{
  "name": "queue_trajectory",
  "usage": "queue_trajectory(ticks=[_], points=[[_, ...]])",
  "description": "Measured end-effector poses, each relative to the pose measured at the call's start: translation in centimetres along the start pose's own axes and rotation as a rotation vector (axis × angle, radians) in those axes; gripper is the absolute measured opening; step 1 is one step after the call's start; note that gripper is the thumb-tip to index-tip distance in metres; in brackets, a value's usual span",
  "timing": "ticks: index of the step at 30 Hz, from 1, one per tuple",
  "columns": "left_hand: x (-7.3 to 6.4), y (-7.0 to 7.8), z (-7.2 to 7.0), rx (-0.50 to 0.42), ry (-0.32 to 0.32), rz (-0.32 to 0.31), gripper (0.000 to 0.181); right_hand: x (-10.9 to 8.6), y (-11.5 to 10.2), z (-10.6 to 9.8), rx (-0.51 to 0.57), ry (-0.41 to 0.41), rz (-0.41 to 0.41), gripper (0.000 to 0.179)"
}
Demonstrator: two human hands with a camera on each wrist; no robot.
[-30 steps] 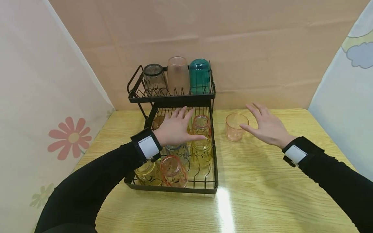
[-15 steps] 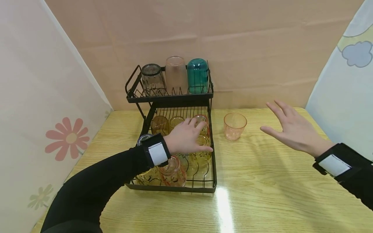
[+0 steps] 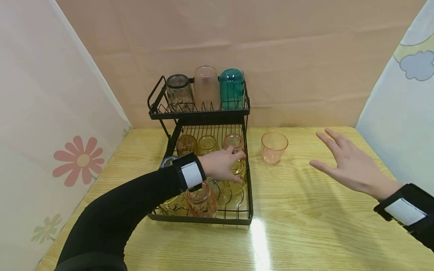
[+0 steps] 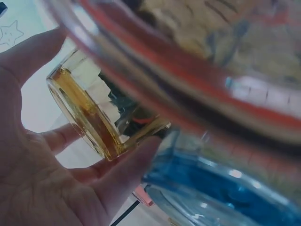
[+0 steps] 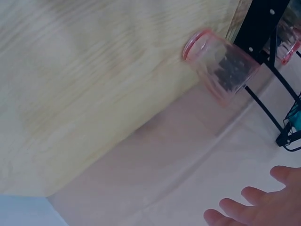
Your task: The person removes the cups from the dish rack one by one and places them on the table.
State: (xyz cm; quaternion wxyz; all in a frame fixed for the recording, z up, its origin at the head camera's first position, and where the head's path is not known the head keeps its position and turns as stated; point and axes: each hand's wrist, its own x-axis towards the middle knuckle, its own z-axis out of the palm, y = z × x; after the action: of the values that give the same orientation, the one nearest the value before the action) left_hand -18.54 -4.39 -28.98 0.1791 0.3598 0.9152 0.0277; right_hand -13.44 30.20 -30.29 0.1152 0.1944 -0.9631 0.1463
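Your left hand (image 3: 219, 164) curls its fingers round the yellow glass (image 4: 90, 112) low in the rack (image 3: 234, 221), where a sideways tug could topple the red-rimmed glass (image 3: 234, 140) behind, your right hand (image 3: 356, 165) spread outside.

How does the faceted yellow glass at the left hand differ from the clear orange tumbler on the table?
The yellow glass sits in the black wire rack, the orange tumbler on the wood-grain table. The left hand curls around the yellow glass; the orange tumbler is untouched. Both are transparent.
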Motion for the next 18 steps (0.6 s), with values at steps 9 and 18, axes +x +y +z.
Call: queue_trajectory(ticks=[9, 18], points=[[0.6, 0.5, 0.0, 0.021, -0.060, 0.033, 0.074, -2.0, -1.6, 1.3, 0.030, -0.075, 0.045, 0.078], [0.1, 0.3, -0.2, 0.029, -0.074, 0.063, 0.072, -2.8, -2.3, 1.7, 0.056, -0.088, 0.046, 0.075]])
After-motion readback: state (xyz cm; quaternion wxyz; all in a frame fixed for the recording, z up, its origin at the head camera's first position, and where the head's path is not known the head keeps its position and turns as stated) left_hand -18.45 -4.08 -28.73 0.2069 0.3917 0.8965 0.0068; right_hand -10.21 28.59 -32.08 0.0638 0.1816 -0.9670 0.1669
